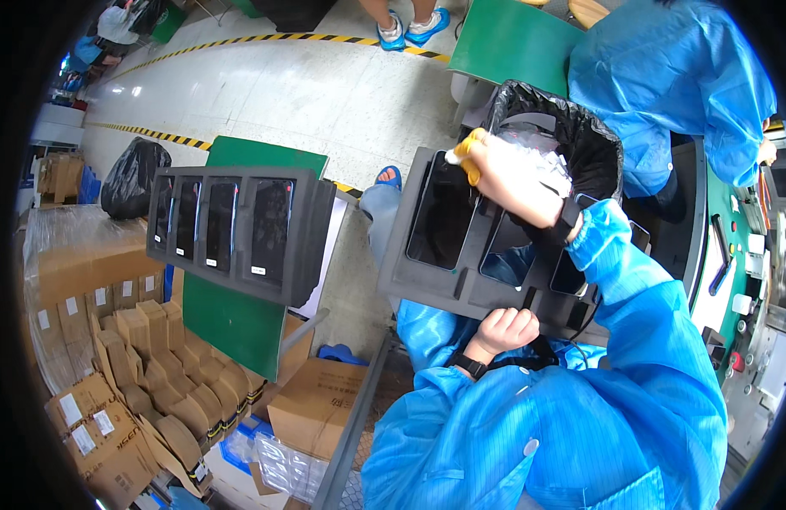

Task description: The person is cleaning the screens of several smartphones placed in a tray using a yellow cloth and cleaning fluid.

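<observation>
A dark grey foam tray (393, 272) lies tilted in front of me, with several dark-screened smartphones in its slots. My right hand (516, 174) reaches over it. Yellow covering shows at its fingertips, which pinch a small white piece (451, 158) against the top edge of the leftmost phone (442, 217). Under my right wrist is a second phone (507, 255); my forearm partly covers the phones farther right. My left hand (505, 330) is curled closed at the tray's near edge. Its fingertips are hidden, so whatever it grips cannot be made out.
Left of me, another grey tray (303, 246) with several phones rests on a green board (231, 327). A bin lined with black plastic (593, 136) stands behind my tray. A person in a blue gown (665, 76) is close at right. Cardboard boxes (312, 408) fill the lower left.
</observation>
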Motion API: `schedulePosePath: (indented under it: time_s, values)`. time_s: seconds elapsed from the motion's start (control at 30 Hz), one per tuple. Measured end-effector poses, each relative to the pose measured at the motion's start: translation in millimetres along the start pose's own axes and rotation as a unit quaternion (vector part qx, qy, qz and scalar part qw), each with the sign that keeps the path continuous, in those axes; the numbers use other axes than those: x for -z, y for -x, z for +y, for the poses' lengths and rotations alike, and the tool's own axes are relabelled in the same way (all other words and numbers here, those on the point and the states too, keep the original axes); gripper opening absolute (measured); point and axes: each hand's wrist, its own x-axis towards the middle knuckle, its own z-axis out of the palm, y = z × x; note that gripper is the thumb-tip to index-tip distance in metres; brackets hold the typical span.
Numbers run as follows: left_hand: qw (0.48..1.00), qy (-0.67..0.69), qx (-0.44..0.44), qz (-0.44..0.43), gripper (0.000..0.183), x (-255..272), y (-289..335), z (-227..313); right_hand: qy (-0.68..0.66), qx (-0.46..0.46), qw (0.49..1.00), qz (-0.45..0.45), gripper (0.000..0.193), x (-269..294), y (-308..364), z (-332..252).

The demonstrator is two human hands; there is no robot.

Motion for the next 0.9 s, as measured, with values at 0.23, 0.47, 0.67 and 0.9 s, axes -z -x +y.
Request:
schedulePosePath:
  time_s: [0.23, 0.47, 0.67, 0.9]
  values:
    - [1.0, 0.019, 0.007, 0.003, 0.011, -1.5, -1.1, -0.5, -0.069, 0.083, 0.974, -0.199, 0.018, -35.6, 59.9, -76.2]
    - [1.0, 0.013, 0.012, 0.014, 0.009, 1.3, -1.3, 0.9, 0.034, -0.006, 0.997, -0.063, 0.02, -28.4, -9.7, -10.5]
    - [0.999, 0.027, 0.012, 0.015, 0.01, -0.6, -3.2, -1.6, -0.047, 0.064, 0.971, -0.228, 0.017, -57.5, 44.4, -74.7]
    - [0.999, 0.023, 0.025, 0.016, 0.011, 1.6, -3.6, -0.2, 0.065, 0.002, 0.995, -0.073, 0.022, -35.1, -14.2, -8.3]
